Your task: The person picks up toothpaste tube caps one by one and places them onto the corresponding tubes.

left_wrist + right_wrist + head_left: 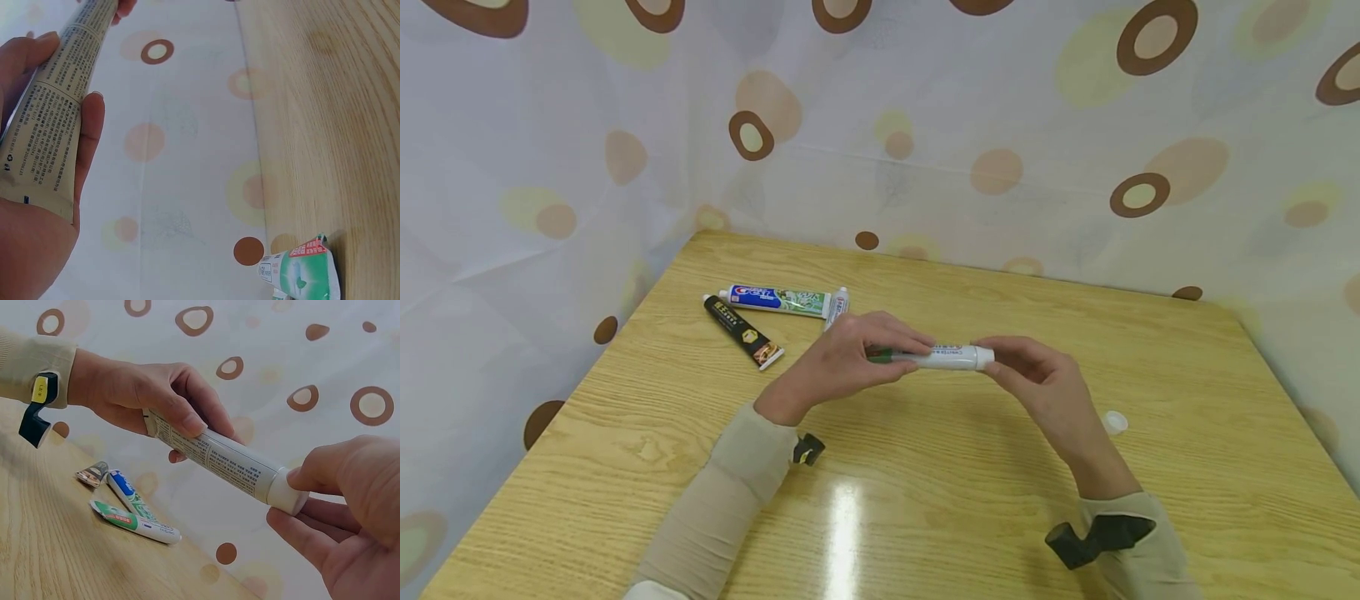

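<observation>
A white toothpaste tube (pixel 953 358) is held level above the table between both hands. My left hand (pixel 850 354) grips its body, thumb on one side and fingers on the other. My right hand (pixel 1047 390) pinches the white cap (pixel 289 494) at the tube's other end between thumb and fingers. Fine dark print covers the side of the tube seen in the left wrist view, and its flat crimped end lies against the left palm. On the table right of the right hand is a small round white piece (pixel 1116 422), like a loose lid.
At the table's back left lie a black toothpaste tube (pixel 742 332), a blue and green one (pixel 778 300), and a white and green one (pixel 134 523), partly behind my left hand in the head view. A patterned cloth (pixel 940 150) hangs along the table's far and left edges.
</observation>
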`<move>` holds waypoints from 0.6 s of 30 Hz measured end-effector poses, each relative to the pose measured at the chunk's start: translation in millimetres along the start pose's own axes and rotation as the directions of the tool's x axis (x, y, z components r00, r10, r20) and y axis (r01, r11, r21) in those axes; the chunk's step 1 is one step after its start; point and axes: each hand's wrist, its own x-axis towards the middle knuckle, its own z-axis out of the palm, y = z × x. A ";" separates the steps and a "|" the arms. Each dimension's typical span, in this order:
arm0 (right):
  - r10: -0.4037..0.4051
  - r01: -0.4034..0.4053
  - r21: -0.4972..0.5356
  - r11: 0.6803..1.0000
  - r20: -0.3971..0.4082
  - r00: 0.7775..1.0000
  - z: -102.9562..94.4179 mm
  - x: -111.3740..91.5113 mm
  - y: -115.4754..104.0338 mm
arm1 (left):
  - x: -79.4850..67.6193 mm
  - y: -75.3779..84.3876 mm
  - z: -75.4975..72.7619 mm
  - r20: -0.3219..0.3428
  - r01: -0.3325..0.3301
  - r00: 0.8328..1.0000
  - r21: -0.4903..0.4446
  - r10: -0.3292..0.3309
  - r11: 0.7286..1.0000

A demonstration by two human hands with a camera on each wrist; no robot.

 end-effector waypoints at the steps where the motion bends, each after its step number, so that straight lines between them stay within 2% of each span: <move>1: -0.005 0.005 0.010 1.000 0.003 1.000 -0.1 -0.1 -0.1 | 0.1 0.0 0.0 -0.002 0.001 1.000 0.000 -0.001 1.000; 7: -0.027 0.026 0.038 0.999 0.009 1.000 -0.4 -0.4 -0.5 | 1.2 0.3 0.2 -0.004 0.002 1.000 0.000 -0.002 1.000; 18: 0.020 -0.024 -0.075 0.997 -0.046 0.999 0.9 0.5 0.5 | 1.6 0.6 0.9 0.001 -0.001 1.000 0.031 0.001 1.000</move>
